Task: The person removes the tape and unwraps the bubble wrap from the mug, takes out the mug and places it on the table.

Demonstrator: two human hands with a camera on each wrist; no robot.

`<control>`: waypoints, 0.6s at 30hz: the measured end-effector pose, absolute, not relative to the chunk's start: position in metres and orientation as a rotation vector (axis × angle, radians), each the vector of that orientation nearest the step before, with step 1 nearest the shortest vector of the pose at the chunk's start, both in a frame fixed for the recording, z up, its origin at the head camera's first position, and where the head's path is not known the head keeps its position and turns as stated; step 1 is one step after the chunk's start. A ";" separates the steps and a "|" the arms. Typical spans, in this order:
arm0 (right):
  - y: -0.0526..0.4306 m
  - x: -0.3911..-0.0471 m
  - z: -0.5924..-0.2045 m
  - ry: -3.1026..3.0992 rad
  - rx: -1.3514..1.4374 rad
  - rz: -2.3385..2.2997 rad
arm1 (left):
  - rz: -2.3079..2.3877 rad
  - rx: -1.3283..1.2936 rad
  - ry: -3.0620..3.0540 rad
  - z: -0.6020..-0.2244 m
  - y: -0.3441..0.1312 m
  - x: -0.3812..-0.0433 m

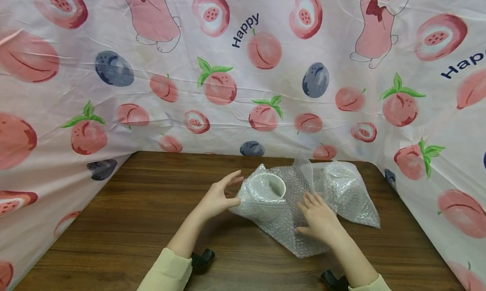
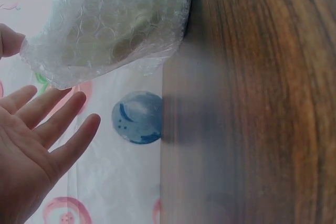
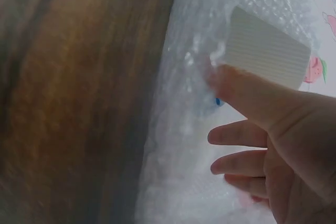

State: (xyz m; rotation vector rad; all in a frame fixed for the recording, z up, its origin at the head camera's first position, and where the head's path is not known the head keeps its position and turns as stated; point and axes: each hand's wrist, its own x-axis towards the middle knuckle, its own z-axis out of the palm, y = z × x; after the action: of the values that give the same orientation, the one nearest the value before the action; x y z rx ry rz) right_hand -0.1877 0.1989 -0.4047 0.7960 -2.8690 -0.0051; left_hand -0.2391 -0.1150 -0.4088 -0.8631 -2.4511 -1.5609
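Note:
A white cup (image 1: 280,184) with a round open rim stands partly wrapped in a sheet of bubble wrap (image 1: 277,227). Its ribbed side (image 3: 268,48) shows bare in the right wrist view. At the cup's left, my left hand (image 1: 217,199) has its fingers spread, with the thumb tip at the wrap. In the left wrist view those fingers (image 2: 63,119) are straight, just off the plastic. My right hand (image 1: 319,219) is held over the loose right part of the sheet, fingers extended; whether it touches the plastic I cannot tell.
Right of the cup lies another bubble-wrapped bundle (image 1: 343,189), its contents hidden. Everything sits on a brown wooden table (image 1: 152,189), towards its far right. A fruit-print cloth (image 1: 228,135) hangs behind and along the sides.

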 end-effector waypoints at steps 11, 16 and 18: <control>0.196 -0.187 -0.419 -2.985 0.717 0.153 | -1.620 -0.800 -2.421 -0.409 -0.119 -0.239; 0.197 -0.189 -0.421 -3.028 0.710 0.333 | -1.630 -0.784 -2.407 -0.410 -0.120 -0.240; 0.198 -0.190 -0.422 -3.043 0.713 0.384 | -1.632 -0.780 -2.399 -0.410 -0.120 -0.240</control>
State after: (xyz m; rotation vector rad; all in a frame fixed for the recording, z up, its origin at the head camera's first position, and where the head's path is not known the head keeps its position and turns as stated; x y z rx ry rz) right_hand -0.1901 0.1979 -0.4222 0.7130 -3.0429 0.3844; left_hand -0.2401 -0.1201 -0.4099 -0.7805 -2.3995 -1.6319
